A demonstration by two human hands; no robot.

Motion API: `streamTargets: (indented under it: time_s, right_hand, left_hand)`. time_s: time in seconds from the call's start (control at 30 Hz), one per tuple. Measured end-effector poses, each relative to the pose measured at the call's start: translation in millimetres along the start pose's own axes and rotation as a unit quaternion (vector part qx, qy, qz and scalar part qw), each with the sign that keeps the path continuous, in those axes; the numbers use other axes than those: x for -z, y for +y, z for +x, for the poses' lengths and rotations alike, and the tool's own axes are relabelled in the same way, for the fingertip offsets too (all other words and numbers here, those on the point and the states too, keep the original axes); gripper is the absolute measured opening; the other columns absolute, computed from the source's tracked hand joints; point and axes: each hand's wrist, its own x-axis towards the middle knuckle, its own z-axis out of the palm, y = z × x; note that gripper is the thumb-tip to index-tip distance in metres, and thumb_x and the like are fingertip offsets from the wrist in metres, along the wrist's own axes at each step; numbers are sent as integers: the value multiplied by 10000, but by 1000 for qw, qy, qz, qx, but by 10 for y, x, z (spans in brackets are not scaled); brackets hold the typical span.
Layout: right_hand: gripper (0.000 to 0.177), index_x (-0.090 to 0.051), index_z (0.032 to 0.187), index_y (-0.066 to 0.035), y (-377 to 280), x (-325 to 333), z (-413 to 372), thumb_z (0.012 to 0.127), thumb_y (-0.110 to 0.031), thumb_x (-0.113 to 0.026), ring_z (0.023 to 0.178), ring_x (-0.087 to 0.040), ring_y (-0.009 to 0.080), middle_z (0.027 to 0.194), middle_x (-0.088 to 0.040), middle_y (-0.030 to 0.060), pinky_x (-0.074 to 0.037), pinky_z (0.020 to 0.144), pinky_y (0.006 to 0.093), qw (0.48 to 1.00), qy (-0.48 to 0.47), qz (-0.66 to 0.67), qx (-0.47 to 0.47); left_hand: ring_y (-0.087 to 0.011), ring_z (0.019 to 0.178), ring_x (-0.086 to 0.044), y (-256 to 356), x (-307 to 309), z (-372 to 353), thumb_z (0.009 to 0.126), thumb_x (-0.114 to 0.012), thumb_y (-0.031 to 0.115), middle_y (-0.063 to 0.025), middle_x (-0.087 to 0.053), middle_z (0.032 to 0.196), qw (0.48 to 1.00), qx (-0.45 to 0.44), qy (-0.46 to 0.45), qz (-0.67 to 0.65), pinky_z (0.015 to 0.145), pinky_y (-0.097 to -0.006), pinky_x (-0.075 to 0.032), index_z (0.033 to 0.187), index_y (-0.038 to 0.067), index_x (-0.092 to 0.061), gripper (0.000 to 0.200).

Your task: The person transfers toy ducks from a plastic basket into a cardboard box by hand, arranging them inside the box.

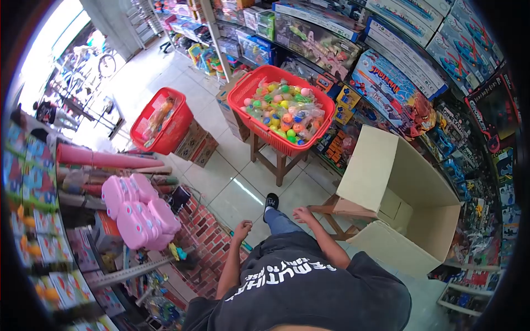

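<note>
Both hands hang in front of my body, apart from each other. My left hand (243,229) is at the left of my raised leg, its fingers curled; whether it holds anything is too small to tell. My right hand (302,215) is at the right of the leg, nearest to a wooden stool (327,209), with its fingers partly bent. Beyond them a red basket (247,122) full of colourful balls in plastic bags (284,110) stands on a wooden stool (280,168). An open, empty cardboard box (367,165) rests at the right.
A second red basket (179,129) with bagged items sits on cardboard cartons (193,144). Pink cases (146,220) hang at the left, above brick-patterned sheeting (212,243). Shelves of boxed toys (386,83) line the right. Tiled floor (226,187) lies between.
</note>
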Motion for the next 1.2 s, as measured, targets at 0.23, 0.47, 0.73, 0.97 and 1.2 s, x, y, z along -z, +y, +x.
streamTargets:
  time_s: [0.23, 0.47, 0.73, 0.97, 1.2]
  right_hand:
    - [168, -563, 852, -35, -1801, -164, -486, 878, -198, -533, 669, -531, 76, 739, -577, 6, -429, 604, 233, 941, -95, 25, 325]
    - [165, -535, 966, -27, -3224, 88, -591, 848, -142, -541, 738, -560, 158, 805, -546, 66, -442, 660, 276, 835, 240, -33, 493]
    - [381, -526, 1133, -81, -3684, 305, 121, 771, -182, -590, 947, -511, 311, 1030, -519, 135, -405, 808, 427, 673, 539, -290, 415]
    - [173, -548, 915, -106, -3749, 352, 223, 748, -115, -589, 906, -525, 259, 908, -587, 65, -348, 757, 444, 726, 548, -317, 270]
    - [125, -542, 893, -54, -3998, 188, -108, 775, -69, -581, 790, -551, 210, 803, -572, 81, -402, 700, 337, 749, 506, -150, 402]
  left_hand:
    - [-109, 783, -582, 1931, 365, 613, 899, -500, 137, -57, -620, 868, 957, -277, 71, 57, 686, -250, -464, 1022, -1, -564, 195]
    - [-116, 817, -584, 3898, 276, 977, 922, -449, 118, -83, -616, 952, 921, -389, 16, -5, 666, -236, -462, 1067, 8, -541, 204]
    - [-169, 826, -606, 4562, 184, 1795, 862, -517, 79, -108, -607, 938, 879, -419, -197, 114, 670, -265, -497, 1086, 26, -540, 231]
    - [-136, 837, -596, 4597, 306, 2280, 864, -513, 77, -75, -616, 987, 865, -390, -300, 97, 708, -264, -466, 1086, 22, -538, 230]
    - [-143, 886, -586, 4633, 321, 2533, 876, -520, 113, -76, -594, 1023, 846, -363, -378, 100, 744, -270, -471, 1136, 18, -497, 278]
